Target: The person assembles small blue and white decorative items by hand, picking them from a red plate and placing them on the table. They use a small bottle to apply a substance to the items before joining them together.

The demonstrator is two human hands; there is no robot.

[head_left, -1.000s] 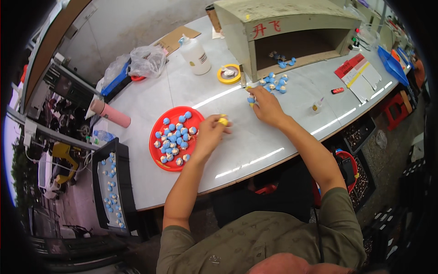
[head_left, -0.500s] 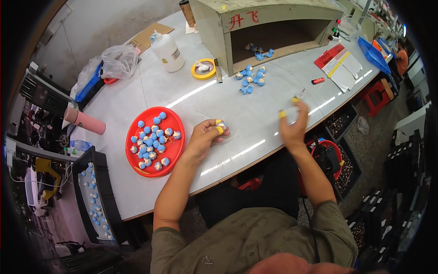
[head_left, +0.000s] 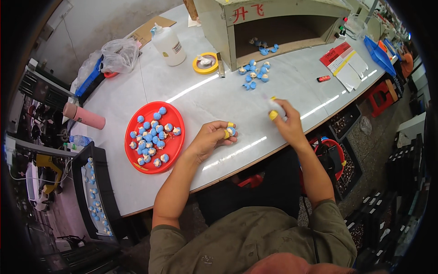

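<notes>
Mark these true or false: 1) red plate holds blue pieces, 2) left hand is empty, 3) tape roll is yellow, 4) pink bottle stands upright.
1) True: the red plate holds many small blue pieces.
2) False: the left hand pinches a small blue piece in its fingers.
3) True: the tape roll is yellow.
4) False: the pink bottle lies on its side.

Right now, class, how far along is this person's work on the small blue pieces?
Looks done: many pieces fill the red plate. In hand: the left hand holds one blue piece; the right hand holds a small yellow-tipped tool. Left: a loose blue pile by the box.
</notes>
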